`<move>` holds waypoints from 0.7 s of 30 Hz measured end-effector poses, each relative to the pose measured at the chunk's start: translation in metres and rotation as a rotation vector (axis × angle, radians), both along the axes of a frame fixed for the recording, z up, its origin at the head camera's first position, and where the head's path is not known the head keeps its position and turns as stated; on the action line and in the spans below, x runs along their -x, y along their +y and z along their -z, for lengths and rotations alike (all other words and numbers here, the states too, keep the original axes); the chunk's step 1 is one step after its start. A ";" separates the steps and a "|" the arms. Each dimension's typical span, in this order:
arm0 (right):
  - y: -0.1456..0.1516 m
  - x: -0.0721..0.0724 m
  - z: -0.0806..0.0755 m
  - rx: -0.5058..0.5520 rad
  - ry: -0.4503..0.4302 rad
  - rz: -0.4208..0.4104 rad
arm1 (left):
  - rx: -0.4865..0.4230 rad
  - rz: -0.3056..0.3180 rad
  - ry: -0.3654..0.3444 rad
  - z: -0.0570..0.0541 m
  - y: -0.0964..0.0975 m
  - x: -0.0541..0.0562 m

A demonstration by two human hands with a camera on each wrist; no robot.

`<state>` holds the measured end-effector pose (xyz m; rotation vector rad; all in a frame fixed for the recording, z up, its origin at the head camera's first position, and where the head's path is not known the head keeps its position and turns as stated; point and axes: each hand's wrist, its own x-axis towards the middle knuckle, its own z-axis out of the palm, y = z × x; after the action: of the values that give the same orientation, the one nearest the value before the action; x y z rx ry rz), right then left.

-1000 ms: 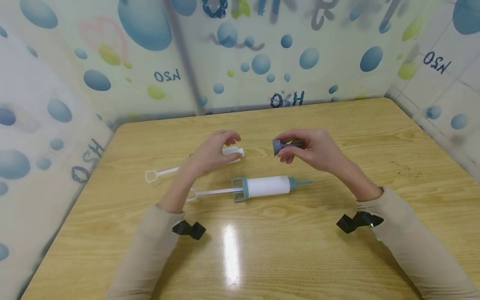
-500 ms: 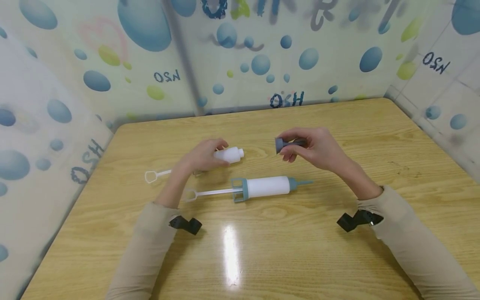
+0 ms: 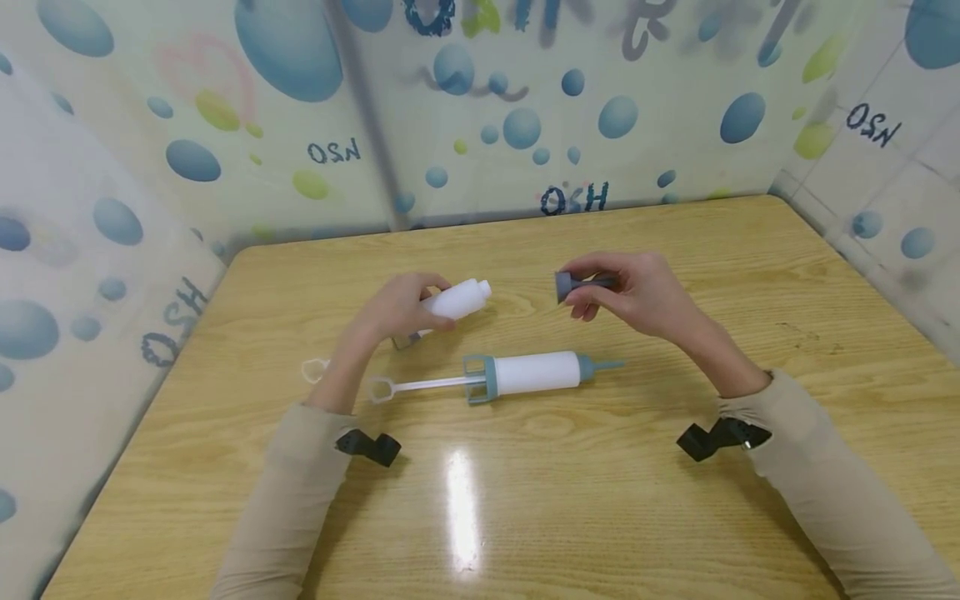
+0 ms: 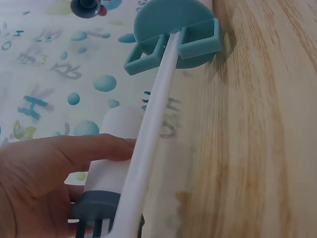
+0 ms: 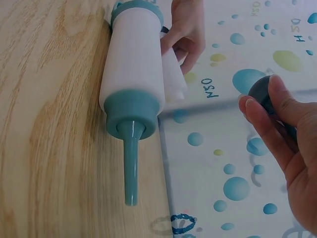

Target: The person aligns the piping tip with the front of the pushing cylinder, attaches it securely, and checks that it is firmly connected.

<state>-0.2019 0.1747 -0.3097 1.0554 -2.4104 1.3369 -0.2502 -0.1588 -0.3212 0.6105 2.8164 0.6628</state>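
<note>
My left hand (image 3: 397, 308) grips the white barrel (image 3: 463, 298) of a smaller plunger syringe, its bare white neck tilted up to the right. A dark grey-blue collar (image 4: 101, 201) sits at the barrel's back end, and the white plunger handle (image 3: 313, 369) shows left of my wrist. In my right hand (image 3: 637, 292) a grey-blue nozzle (image 3: 564, 287) is pinched between thumb and fingers, its wide end facing the barrel's neck across a gap. Its narrow part is mostly hidden by the fingers. On the table in front lies a larger white syringe (image 3: 536, 372), plunger drawn out.
The larger syringe has a teal finger-grip collar (image 3: 489, 379) and a thin teal spout (image 5: 131, 168) pointing right. Beneath it is a wooden table (image 3: 600, 500) with a bright reflection near the front. A wall patterned with bubbles (image 3: 521, 127) stands behind the table.
My left hand has closed round the smaller syringe's barrel and raised and tilted its neck end. Its plunger handle has shifted right and toward me. My right hand moved slightly right with the nozzle.
</note>
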 end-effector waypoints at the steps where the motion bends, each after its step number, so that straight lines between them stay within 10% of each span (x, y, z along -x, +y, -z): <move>1: 0.000 0.000 0.000 0.000 -0.002 0.001 | -0.005 0.006 0.018 -0.001 0.001 0.000; 21: 0.001 -0.001 -0.004 -0.023 0.036 0.026 | -0.099 0.182 0.270 -0.047 0.029 -0.038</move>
<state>-0.2008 0.1758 -0.3058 1.0407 -2.4103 1.2738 -0.2120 -0.1297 -0.2737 1.0319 2.9322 0.7378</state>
